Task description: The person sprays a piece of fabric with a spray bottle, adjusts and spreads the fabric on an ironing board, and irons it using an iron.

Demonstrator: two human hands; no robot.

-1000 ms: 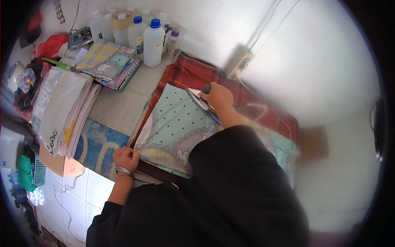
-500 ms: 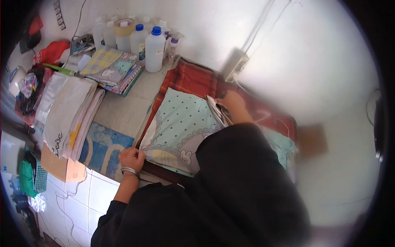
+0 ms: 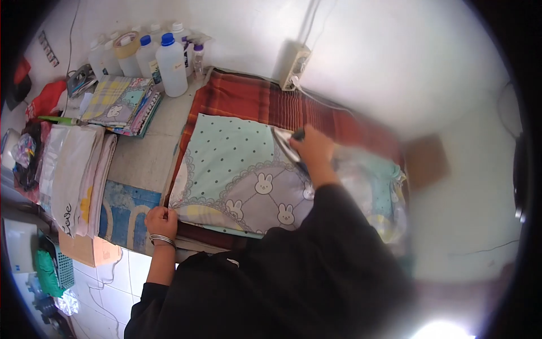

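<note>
A mint and grey cloth (image 3: 228, 150) with dots, lace print and white bunnies lies spread on a red plaid cloth (image 3: 243, 97) on the table. My right hand (image 3: 316, 150) is wrapped round the handle of a clothes iron (image 3: 287, 146), whose plate rests on the upper right part of the bunny cloth. At the cloth's lower left corner, my left hand (image 3: 160, 221) is closed, fingers curled on the edge. Part of the iron is hidden behind my right hand. More of the mint fabric (image 3: 384, 181) lies bunched to the right of my forearm.
A folded stack of printed cloths (image 3: 121, 104) sits at the back left, before several plastic bottles (image 3: 171, 68). Pale folded cloths (image 3: 76, 175) hang over the table's left side. A power strip (image 3: 296, 66) on the wall has a white cord plugged in. A cardboard box (image 3: 90, 248) stands below.
The view has shifted, showing more of the bunny print. My right hand has drawn the iron down over the cloth, and the arm uncovers more fabric. My left hand stays at the corner.
</note>
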